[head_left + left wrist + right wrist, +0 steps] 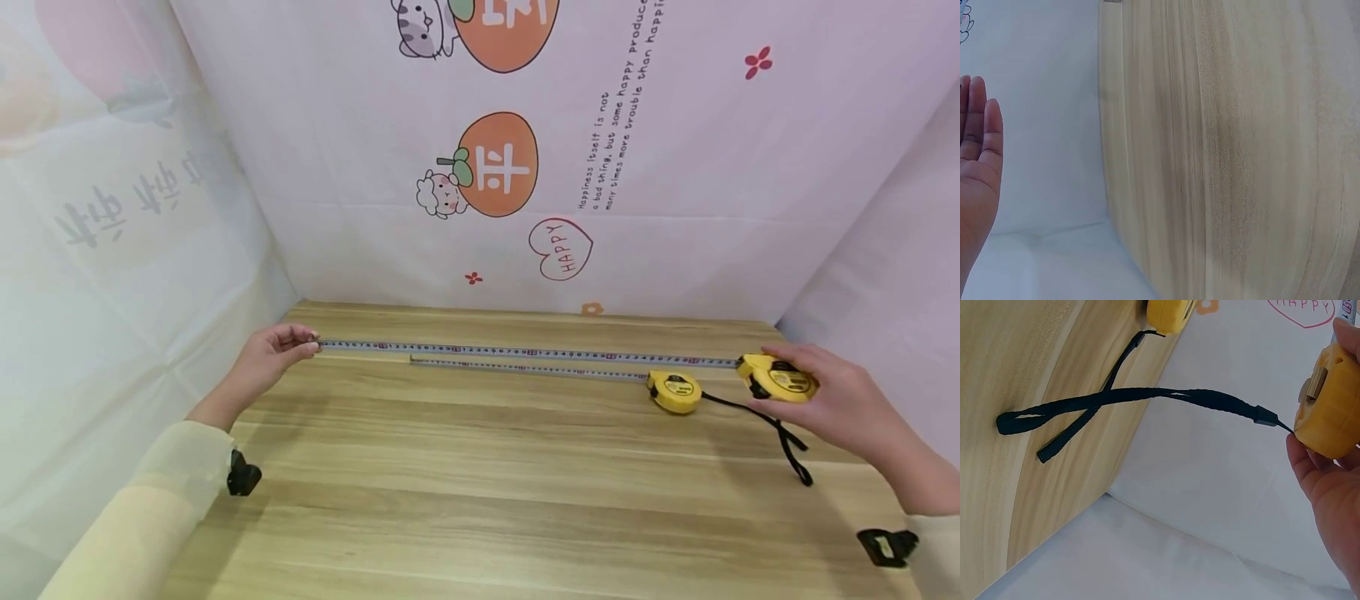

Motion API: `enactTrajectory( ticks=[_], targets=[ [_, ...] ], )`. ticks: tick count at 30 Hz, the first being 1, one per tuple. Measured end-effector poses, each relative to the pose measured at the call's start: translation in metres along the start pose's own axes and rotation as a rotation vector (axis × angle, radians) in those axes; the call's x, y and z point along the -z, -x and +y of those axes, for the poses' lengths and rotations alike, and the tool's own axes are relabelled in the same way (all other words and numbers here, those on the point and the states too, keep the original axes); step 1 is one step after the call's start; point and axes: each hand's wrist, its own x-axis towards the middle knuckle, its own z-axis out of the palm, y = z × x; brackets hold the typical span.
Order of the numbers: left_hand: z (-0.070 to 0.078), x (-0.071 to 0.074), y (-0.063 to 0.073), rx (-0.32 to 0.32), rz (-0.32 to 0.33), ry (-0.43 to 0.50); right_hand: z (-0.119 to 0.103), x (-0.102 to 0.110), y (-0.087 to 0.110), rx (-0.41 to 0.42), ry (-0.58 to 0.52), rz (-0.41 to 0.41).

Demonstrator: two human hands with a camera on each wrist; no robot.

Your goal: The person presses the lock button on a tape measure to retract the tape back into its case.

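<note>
In the head view my right hand grips a yellow tape measure, also seen as a yellow case in the right wrist view. Its blade stretches left across the table's back part. At the far end my left hand pinches the blade's tip between thumb and fingers. Just in front of that blade lies a second yellow tape measure, its shorter blade also drawn out leftward. The left wrist view shows only part of my left hand, with the fingertips cut off.
Black wrist straps hang from the tape cases and cross near the right side. Below lies a wood-grain table. White printed cloth walls it in at the back and both sides. A black device sits on each wrist.
</note>
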Motion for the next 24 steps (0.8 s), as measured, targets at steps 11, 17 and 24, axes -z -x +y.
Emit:
enactTrajectory(
  ticks=[11,17,24],
  targets=[
    [0.004,-0.012,-0.007,-0.002,-0.02,-0.001,-0.004,-0.004,-0.003,0.035,-0.03,-0.01],
    [0.01,-0.015,-0.007,0.003,-0.023,-0.008,-0.007,-0.003,-0.004,-0.004,-0.013,-0.023],
    [0.012,-0.019,-0.008,0.006,-0.045,-0.014,-0.008,-0.004,-0.006,-0.051,-0.041,-0.037]
  ],
)
